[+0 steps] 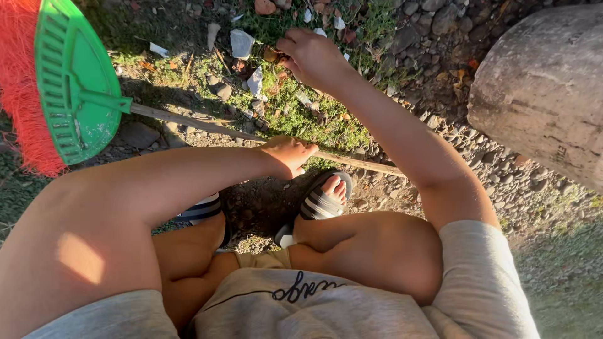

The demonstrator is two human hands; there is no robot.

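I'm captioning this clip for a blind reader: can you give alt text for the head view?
A crouching person's left hand grips the thin wooden stick handle of a green-headed broom with red bristles, while the right hand picks at brown debris on grassy, stony ground beside a large grey boulder.

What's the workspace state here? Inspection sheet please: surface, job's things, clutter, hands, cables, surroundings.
Surface: ground of gravel, dirt and patchy grass.
Job's things: broom with green head, red bristles and a wooden handle, lying across the ground.
Clutter: pale scraps, dry leaves and stones in the grass.
Hands: left hand closed on the broom handle; right hand pinching small debris in the grass.
Cables: nothing seen.
Surroundings: large boulder at right; striped sandals below.
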